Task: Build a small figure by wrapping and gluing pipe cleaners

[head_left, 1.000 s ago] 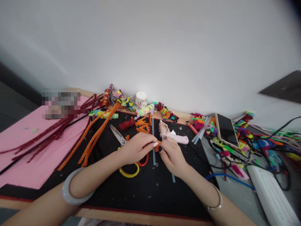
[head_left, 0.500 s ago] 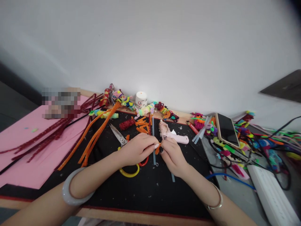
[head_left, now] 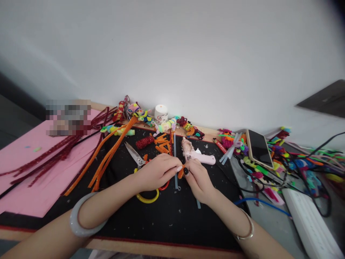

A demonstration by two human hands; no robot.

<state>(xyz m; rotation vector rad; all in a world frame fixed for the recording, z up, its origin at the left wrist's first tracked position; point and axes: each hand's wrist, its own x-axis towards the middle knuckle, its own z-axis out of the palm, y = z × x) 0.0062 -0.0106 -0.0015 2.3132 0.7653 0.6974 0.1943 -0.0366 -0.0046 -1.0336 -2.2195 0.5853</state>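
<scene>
Between my fingertips is a small bent piece of orange pipe cleaner (head_left: 181,173). My left hand (head_left: 161,172) pinches it from the left, and my right hand (head_left: 198,178) grips it from the right, thumb against the fingers. Under my left wrist lie scissors (head_left: 136,154) with yellow and red handles, blades spread. Just beyond my hands rests a pale pink hot glue gun (head_left: 203,157) with a crusted nozzle. Short cut orange pieces (head_left: 162,144) and a coiled red tinsel cylinder (head_left: 145,142) sit behind my left hand. A translucent glue stick (head_left: 175,151) stretches behind my fingers.
Long orange pipe cleaners (head_left: 107,158) and dark red tinsel stems (head_left: 54,158) spread over pink sheets (head_left: 24,180) at left. A white cup (head_left: 161,114) and fuzzy figures line the wall. At right are a phone (head_left: 259,148), a white power strip (head_left: 309,219) and tangled cables.
Both hands stay nearly in place, still on the orange piece. A little more of it shows below my fingertips. The whole view has shifted very slightly.
</scene>
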